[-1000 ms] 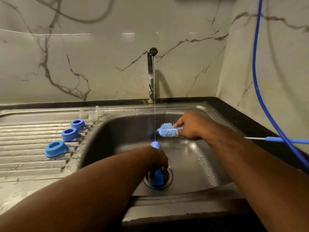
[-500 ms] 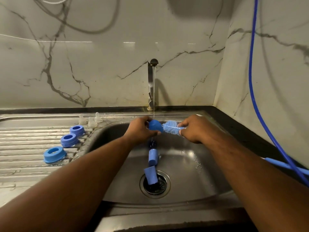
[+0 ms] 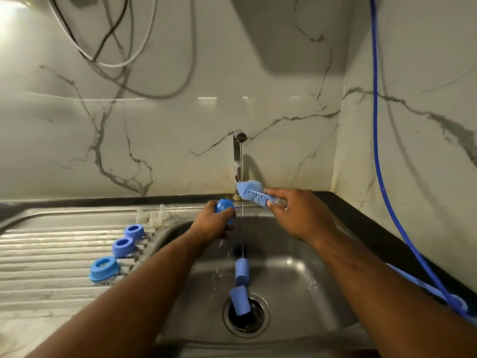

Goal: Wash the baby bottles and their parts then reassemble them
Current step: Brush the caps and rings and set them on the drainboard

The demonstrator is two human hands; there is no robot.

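My left hand (image 3: 215, 224) grips a blue bottle cap (image 3: 224, 205) above the sink, just left of the thin stream of water. My right hand (image 3: 296, 213) holds a blue bottle brush (image 3: 249, 189) by its stem, the bristle head raised under the tap (image 3: 239, 153) and clear of the cap. Two more blue caps lie in the basin, one (image 3: 242, 271) in the middle and one (image 3: 240, 302) on the drain. Three blue screw rings (image 3: 104, 268) (image 3: 124, 246) (image 3: 134, 231) and three clear teats (image 3: 154, 217) sit on the draining board.
The steel sink (image 3: 296, 280) has a ribbed draining board (image 3: 51, 254) to its left. A blue hose (image 3: 379, 161) hangs down the right wall onto the dark counter edge. Cables hang on the marble wall above.
My left hand lifted a cap out of the basin from near the drain. The brush has drawn back out of the cap and risen toward the tap. The view tilted upward.
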